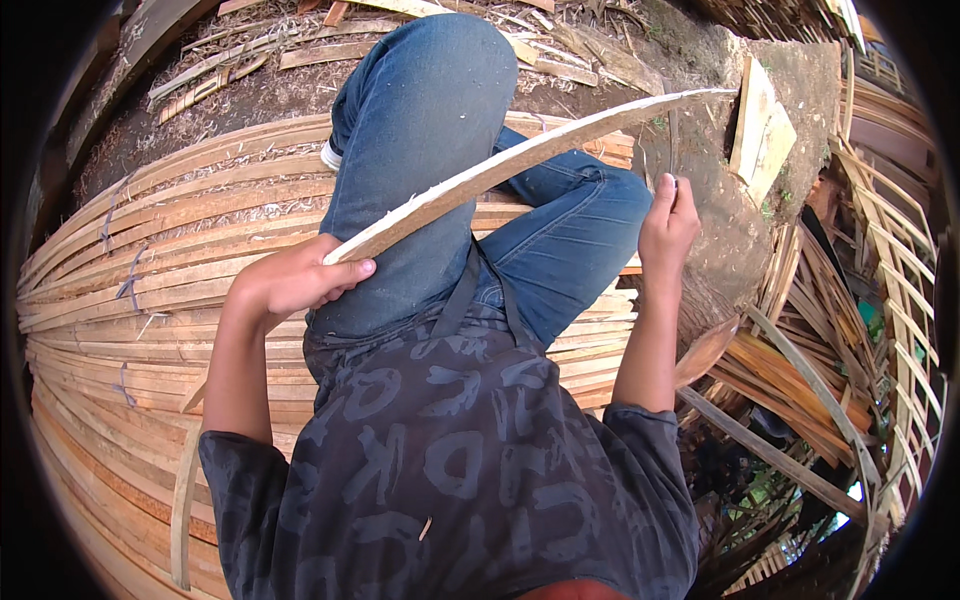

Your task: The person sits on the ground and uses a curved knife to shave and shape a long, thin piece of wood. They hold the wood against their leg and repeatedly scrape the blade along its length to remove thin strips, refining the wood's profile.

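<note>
1. Beneath and beside us lies a broad spread of stacked strips (180, 290), some tied in bundles; we judge those set aside.
2. Across our jeans (425, 120) slants one long wooden strip (500, 165) — its upper edge pale and ragged, so we reckon its shaving is unfinished.
3. Our left hand (305, 280) pinches the strip's near end, thumb on top, fingers beneath.
4. Our right hand (668, 225) is curled around a thin dark blade (673, 140) by the strip's far part — whether they touch, we cannot tell.
</note>
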{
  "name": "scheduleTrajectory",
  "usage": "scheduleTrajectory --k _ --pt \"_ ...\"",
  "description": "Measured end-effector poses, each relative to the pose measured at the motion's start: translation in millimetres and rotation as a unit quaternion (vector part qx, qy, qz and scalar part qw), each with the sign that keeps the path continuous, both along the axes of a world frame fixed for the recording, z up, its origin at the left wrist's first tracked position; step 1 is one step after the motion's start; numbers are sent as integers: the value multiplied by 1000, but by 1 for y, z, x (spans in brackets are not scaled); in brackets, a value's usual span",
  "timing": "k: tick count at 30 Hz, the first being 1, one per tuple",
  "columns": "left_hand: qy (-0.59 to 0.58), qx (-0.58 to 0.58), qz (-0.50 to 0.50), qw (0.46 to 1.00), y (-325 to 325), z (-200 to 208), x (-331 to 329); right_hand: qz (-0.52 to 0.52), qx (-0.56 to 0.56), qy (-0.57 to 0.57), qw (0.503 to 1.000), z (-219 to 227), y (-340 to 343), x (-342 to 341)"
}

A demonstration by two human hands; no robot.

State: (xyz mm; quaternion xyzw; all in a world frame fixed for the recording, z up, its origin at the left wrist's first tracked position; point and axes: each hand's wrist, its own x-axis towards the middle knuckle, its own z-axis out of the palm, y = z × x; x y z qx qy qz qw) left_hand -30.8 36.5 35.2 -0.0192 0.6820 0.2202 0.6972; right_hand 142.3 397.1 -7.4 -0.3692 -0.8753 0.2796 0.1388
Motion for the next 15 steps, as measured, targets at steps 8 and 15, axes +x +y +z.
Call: scheduleTrajectory --k 8,15 --pt "-184 122 91 971 -20 -25 -10 -155 -551 164 803 -17 -87 -19" --pt "-195 132 134 963 -15 -25 -2 126 -209 93 965 11 -87 -16"
